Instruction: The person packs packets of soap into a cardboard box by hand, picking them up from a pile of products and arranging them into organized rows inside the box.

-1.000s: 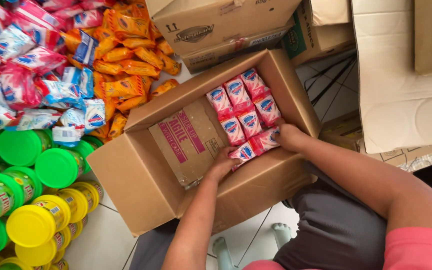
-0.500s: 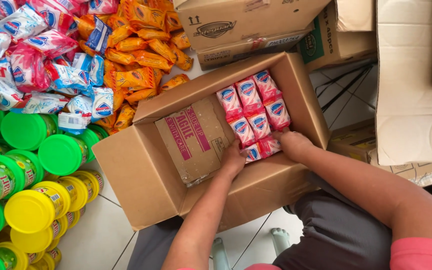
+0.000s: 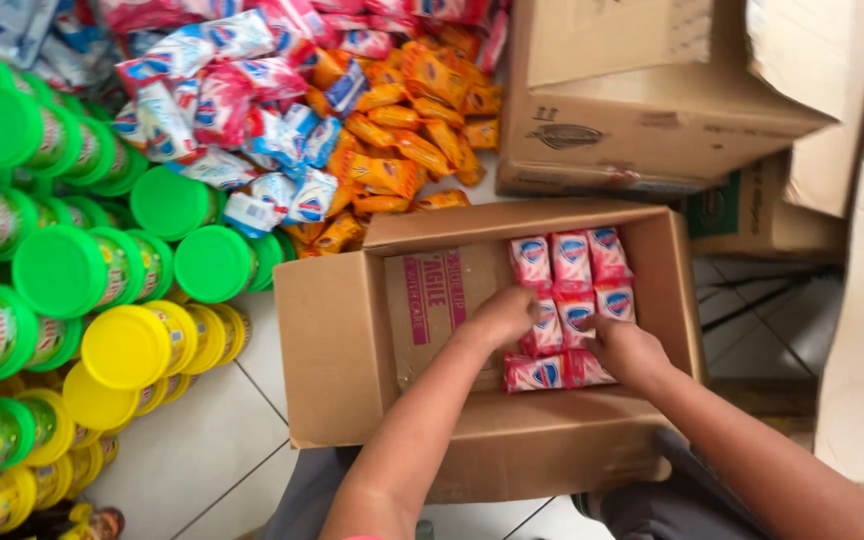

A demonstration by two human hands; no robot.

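An open brown cardboard box [image 3: 342, 340] rests in front of me. Inside, at its right half, pink and white wrapped bars [image 3: 570, 262] lie packed in rows. My left hand [image 3: 500, 318] reaches into the box and its fingers press on the left edge of the bars. My right hand [image 3: 627, 350] rests on the bars at the near right, fingers curled over them. Whether either hand grips a bar is hidden by the fingers. The left half of the box floor shows a bare flap with pink print.
Green-lidded jars [image 3: 62, 270] and yellow-lidded jars [image 3: 124, 346] stand at the left. Pink, blue and orange packets [image 3: 382, 140] lie heaped beyond the box. More cardboard boxes [image 3: 642, 110] stand at the back right. White floor tiles [image 3: 192, 450] show at the near left.
The view has swung so the box now sits squarer and more to the right. Both hands stay on the bars inside the box; the left hand has moved a little further in.
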